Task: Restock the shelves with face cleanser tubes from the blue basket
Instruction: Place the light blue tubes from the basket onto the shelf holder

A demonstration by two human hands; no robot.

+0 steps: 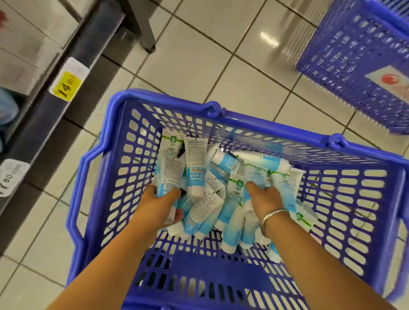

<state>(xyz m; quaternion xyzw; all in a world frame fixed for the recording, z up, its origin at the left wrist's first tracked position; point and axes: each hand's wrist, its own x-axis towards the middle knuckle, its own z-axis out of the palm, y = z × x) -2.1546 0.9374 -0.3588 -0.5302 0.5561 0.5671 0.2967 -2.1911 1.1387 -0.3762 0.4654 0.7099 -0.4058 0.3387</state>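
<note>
A blue plastic basket (98, 163) stands on the tiled floor below me, holding a heap of several white-and-light-blue face cleanser tubes (196, 164). Both my hands are down inside it. My left hand (158, 200) is closed around a tube on the left side of the heap. My right hand (265, 200), with a silver bangle on the wrist, rests on tubes at the right of the heap, fingers curled among them; its grip is hidden. The shelf edge (58, 114) runs along the left.
The shelf rail carries a yellow price tag (66, 84) and a white one (4, 177). White boxes (22, 45) stand on the shelf. A second blue basket (369, 68) sits on the floor at the upper right. A grey metal leg (143, 30) stands behind.
</note>
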